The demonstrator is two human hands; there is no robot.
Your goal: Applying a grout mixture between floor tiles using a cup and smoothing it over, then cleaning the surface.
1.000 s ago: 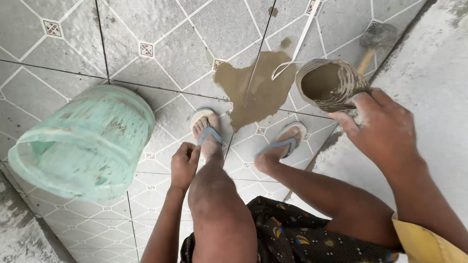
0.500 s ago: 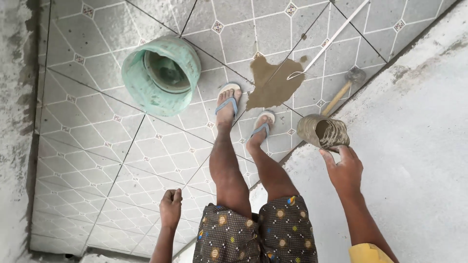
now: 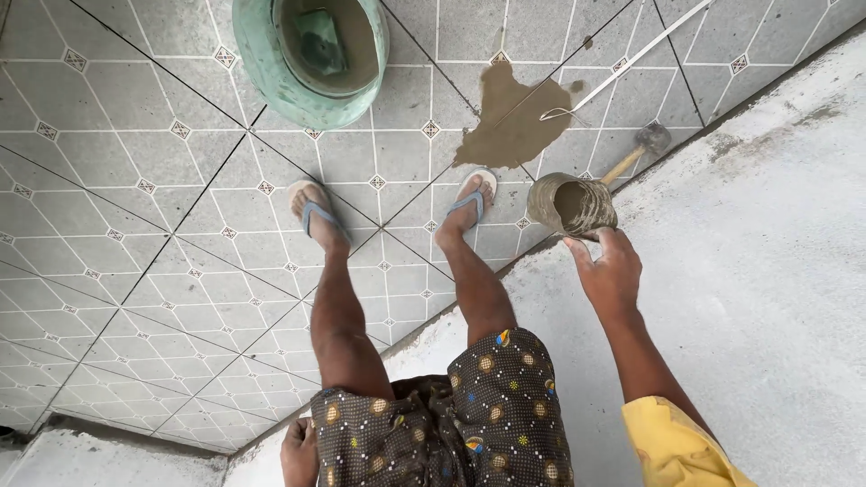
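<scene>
My right hand (image 3: 612, 273) grips the rim of a small round can (image 3: 572, 205) smeared with grey-brown slurry, held just above the edge where the tiles meet the bare cement. My left hand (image 3: 298, 449) hangs at my hip against my patterned shorts, holding nothing that I can see. A brown slurry puddle (image 3: 512, 126) lies on the grey tiles just ahead of my right sandalled foot (image 3: 470, 200). My left foot (image 3: 316, 215) stands on the tiles further left.
A green bucket (image 3: 311, 56) with a sponge inside stands on the tiles ahead. A mallet (image 3: 638, 148) lies beyond the can, next to a thin white rod (image 3: 636, 56). A grey cement floor (image 3: 767, 271) spreads to the right; a cement border runs along bottom left.
I have straightened up, so the view has pulled back from the floor. The can has come away from the puddle, and my left hand has dropped from my knee to my hip.
</scene>
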